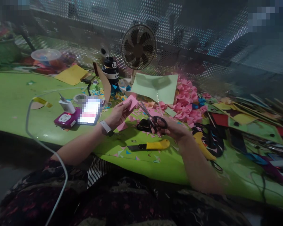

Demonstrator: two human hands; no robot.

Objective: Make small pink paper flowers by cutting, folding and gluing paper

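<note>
My left hand (121, 112), with a watch on the wrist, pinches a small pink piece of paper (133, 103) above the green table. In my right hand (171, 127) is a pair of scissors (160, 121) with black handles. Their blades point up and left toward the pink paper, close to its right edge; whether they touch it I cannot tell. Below both hands lies a yellow-handled knife (158, 145) among small paper scraps. A black object (144, 125) sits on the table just behind the scissors' handles. Pink cut pieces (187, 100) are heaped behind my right hand.
A lit phone (89, 110) leans by a purple power socket (65, 120) with a white charger; its cable crosses the left side. Behind stand a black bottle (110, 71), a fan (138, 47) and a pale green sheet (155, 86). A banana-yellow object (204, 146) lies right.
</note>
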